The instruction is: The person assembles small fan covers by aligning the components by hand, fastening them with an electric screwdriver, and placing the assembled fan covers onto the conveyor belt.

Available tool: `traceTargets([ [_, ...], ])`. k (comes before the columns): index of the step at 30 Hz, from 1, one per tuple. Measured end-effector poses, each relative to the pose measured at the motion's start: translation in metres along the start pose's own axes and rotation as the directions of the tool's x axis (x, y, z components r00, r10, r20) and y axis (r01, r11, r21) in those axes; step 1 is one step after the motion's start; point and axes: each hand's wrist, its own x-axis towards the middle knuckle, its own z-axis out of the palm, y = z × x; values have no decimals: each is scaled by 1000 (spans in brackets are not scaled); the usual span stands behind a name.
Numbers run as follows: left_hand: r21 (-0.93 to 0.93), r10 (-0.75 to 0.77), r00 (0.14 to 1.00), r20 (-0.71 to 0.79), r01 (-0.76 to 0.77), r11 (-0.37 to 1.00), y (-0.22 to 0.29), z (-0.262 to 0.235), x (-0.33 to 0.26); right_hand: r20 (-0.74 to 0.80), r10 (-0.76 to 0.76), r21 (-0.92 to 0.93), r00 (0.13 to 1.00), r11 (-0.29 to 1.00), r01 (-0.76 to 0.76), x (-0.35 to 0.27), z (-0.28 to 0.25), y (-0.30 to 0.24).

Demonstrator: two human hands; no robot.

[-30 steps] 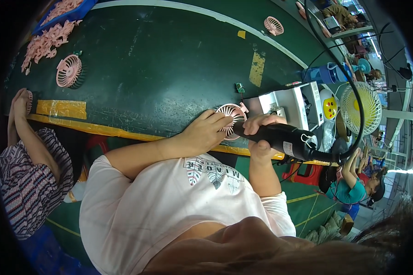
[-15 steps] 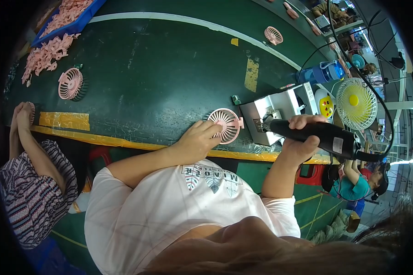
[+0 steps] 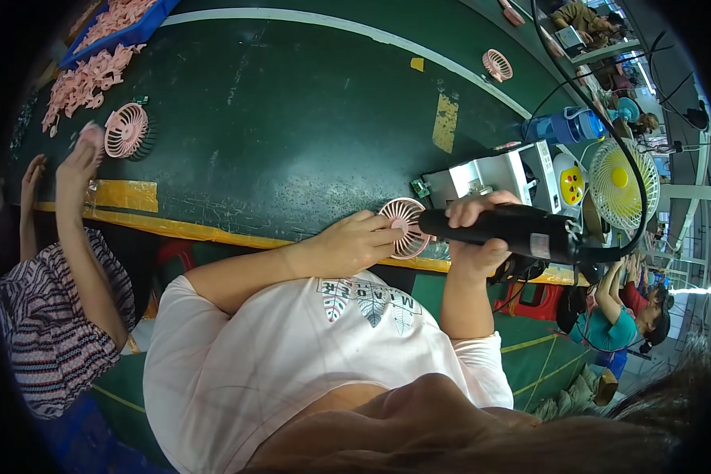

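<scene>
A round pink fan cage [image 3: 403, 212] lies at the table's front edge, its slats facing up. My left hand [image 3: 358, 243] grips it from the left, fingers resting on its rim and centre. My right hand [image 3: 467, 257] is wrapped round a black electric screwdriver [image 3: 521, 229], held nearly level with its cable running off to the right. The screwdriver's front end meets the right side of the cage; its bit is too small to make out. Just above the cage sits a small green circuit board [image 3: 421, 188].
A white and metal machine [image 3: 470, 175] stands beyond the screwdriver, near a blue bottle [image 3: 564, 126] and a yellow-white fan [image 3: 620, 178]. Another pink cage [image 3: 126, 130] lies left, by a co-worker's hands [image 3: 75, 170]. Pink parts [image 3: 87, 87] are heaped beside a blue bin [image 3: 130, 33].
My right hand has brought the screwdriver leftward from the machine to the cage's right side. My left hand still holds the cage. The co-worker's hands have moved apart and forward with a pink part.
</scene>
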Motion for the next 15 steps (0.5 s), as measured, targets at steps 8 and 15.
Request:
traceTargets([
  [8, 5, 3, 1000, -22, -3, 1000, -1, 0, 0, 69, 87, 8, 994, 996, -88, 2, 12, 12],
  [15, 20, 23, 998, -53, -22, 1000, 0, -3, 2, 96, 124, 37, 988, 991, -128, 1, 19, 13],
])
